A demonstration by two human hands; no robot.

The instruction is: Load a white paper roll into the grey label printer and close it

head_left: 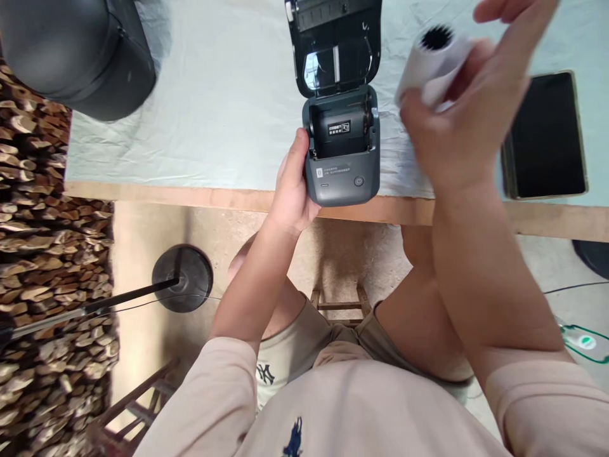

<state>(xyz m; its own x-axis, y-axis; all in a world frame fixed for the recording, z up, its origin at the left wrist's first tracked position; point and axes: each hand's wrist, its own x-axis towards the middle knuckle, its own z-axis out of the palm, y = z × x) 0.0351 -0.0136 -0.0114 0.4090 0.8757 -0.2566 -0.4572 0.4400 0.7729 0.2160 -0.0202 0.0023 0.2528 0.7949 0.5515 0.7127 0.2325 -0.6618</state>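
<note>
My left hand (297,181) grips a dark grey label printer (340,181) by its left side, at the front edge of the table. The printer's lid (337,54) is swung up, and its paper bay (335,130) holds no roll; a small printed sticker shows inside. A power button sits on the front face. To the right of the printer, my right hand (469,117) is closed around a white paper roll (416,70), its dark toothed core facing up. The right fingers are slightly blurred.
A tablet-like black device (547,136) lies on the table at right. A large black rounded object (80,57) stands at the back left. The wooden table edge (190,195) runs across. Below are a round stand base (182,278) and stacked firewood (47,285).
</note>
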